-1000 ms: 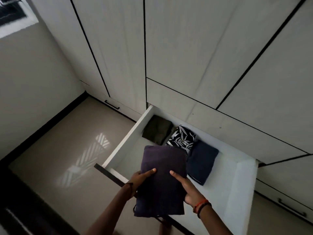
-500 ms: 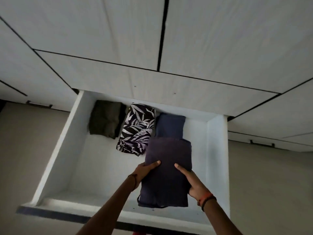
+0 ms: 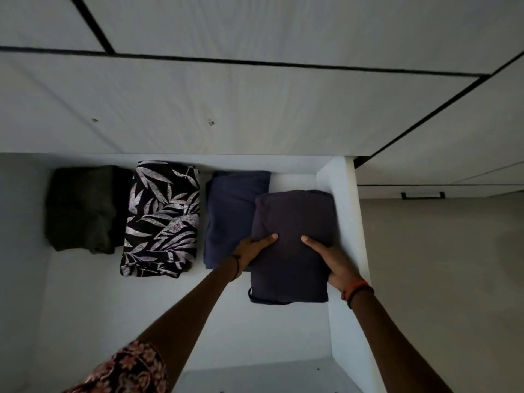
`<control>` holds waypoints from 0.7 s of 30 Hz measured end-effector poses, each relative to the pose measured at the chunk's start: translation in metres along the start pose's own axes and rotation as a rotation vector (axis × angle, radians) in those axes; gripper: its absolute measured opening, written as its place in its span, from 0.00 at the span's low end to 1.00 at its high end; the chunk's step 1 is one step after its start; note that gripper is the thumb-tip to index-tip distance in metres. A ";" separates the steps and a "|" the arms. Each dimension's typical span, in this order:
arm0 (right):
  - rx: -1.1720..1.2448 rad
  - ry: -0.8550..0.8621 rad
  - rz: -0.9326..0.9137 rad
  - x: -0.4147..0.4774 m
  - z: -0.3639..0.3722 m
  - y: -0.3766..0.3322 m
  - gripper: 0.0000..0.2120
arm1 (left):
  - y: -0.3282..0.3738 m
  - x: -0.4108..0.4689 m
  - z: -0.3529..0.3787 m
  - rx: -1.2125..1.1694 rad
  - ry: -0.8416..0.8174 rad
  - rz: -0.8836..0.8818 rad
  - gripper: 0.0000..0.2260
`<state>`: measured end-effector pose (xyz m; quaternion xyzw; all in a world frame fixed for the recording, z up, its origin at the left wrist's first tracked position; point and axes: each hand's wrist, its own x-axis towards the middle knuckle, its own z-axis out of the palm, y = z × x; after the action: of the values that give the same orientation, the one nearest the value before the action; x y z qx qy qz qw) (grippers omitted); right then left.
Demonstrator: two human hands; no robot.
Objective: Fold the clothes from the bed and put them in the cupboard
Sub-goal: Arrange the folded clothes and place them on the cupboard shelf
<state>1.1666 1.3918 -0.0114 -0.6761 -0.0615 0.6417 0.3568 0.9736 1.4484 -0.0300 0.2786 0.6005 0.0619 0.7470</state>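
Where the left hand point(image 3: 251, 249) lies: on the left edge of the purple garment point(image 3: 295, 222), thumb flat on top, fingers tucked under the cloth and out of my sight; it grips the fold.
Right hand point(image 3: 331, 259): grips the right edge the same way, thumb on top and fingers hidden beneath; I see wrist bands point(image 3: 357, 290), orange and black.
Purple garment: folded, inside the open drawer point(image 3: 348, 222) at its right end, close against the right wall and lapping the right edge of the navy garment point(image 3: 229, 211); I cannot tell whether it rests on the drawer floor.
Change: half a second ago I saw it nearer the drawer's middle, over the navy garment's near end; it has shifted right, both grips unchanged.
Back row: olive garment point(image 3: 82, 208) at left, leaf-print garment point(image 3: 161, 219) beside it, navy garment next.
Around: white cupboard fronts point(image 3: 255, 109) above, beige floor point(image 3: 439, 279) at right.
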 end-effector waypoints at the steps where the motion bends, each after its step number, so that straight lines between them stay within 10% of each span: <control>1: -0.016 0.002 -0.028 0.005 0.000 -0.003 0.27 | 0.003 0.002 0.000 0.014 0.006 0.019 0.28; 8: -0.091 0.121 -0.217 0.015 -0.003 -0.003 0.41 | 0.015 0.016 0.001 -0.031 -0.057 0.122 0.23; 21: -0.278 0.415 -0.240 0.070 0.018 -0.002 0.33 | 0.010 0.045 0.013 0.217 0.124 0.281 0.22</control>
<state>1.1632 1.4387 -0.0665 -0.8234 -0.1544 0.4281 0.3389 1.0002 1.4716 -0.0618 0.4345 0.6036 0.1174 0.6581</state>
